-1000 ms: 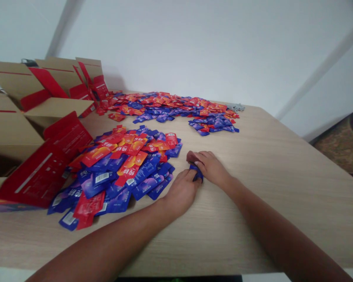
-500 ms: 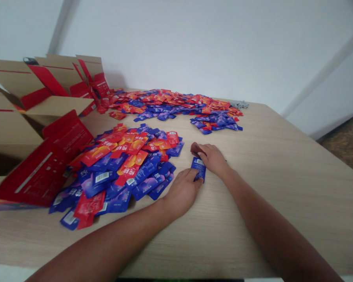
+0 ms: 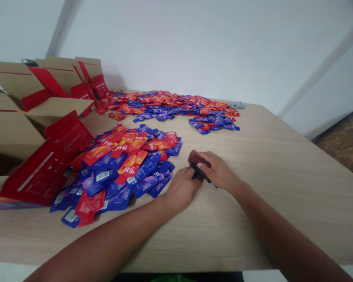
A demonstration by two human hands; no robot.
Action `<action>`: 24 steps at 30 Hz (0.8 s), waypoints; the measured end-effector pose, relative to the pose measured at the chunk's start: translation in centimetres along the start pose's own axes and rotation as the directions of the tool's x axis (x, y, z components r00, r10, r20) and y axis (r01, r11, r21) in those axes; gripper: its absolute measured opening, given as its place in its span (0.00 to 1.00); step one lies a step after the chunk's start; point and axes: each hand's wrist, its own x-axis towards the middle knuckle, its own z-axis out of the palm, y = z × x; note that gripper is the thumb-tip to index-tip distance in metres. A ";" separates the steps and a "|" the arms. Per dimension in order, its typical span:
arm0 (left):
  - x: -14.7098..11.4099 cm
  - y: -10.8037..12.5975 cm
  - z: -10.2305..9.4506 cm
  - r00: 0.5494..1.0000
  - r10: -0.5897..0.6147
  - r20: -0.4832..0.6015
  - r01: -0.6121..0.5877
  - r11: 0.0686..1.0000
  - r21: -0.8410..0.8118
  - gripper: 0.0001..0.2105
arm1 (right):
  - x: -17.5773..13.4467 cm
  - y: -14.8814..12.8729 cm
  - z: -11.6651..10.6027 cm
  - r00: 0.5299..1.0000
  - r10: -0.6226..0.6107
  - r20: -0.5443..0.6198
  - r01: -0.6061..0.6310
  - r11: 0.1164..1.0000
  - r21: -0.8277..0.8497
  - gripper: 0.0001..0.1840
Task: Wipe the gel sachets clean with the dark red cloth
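My left hand (image 3: pixel 182 188) rests on the table with its fingers closed at a small blue packet (image 3: pixel 195 175), mostly hidden under the fingers and a dark edge. Against it, my right hand (image 3: pixel 220 172) grips a thin reddish-brown piece (image 3: pixel 196 158) with a dark lower edge; its kind I cannot make out. The two hands nearly touch. To the left of them lies a heap of blue and red-orange packets (image 3: pixel 132 164), several with white barcode labels.
Open cardboard boxes (image 3: pixel 14 125) with red flaps stand along the left side. A long pile of red and blue packets (image 3: pixel 170 102) spreads along the back by the wall, with a grey crumpled thing (image 3: pixel 237 105) at its right end. The wooden table (image 3: pixel 282 188) extends right.
My right hand has come down and nearer, bringing the reddish-brown piece over the blue packet, which is now mostly covered. My left hand has barely moved.
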 end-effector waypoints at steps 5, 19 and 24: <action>0.1 -0.1 0.3 1.000 0.001 0.015 -0.001 1.000 0.014 0.12 | -1.4 -1.0 2.1 1.000 -0.004 0.007 0.005 0.989 -0.145 0.26; 0.4 0.3 -0.8 0.998 -0.055 0.038 0.056 0.998 -0.011 0.17 | 1.4 2.0 2.6 0.989 0.129 -0.069 -0.142 0.960 -0.240 0.26; 0.2 0.2 -0.8 0.998 -0.046 0.048 0.045 0.999 0.015 0.16 | 1.8 4.1 2.4 0.979 0.156 -0.133 -0.185 0.950 -0.251 0.26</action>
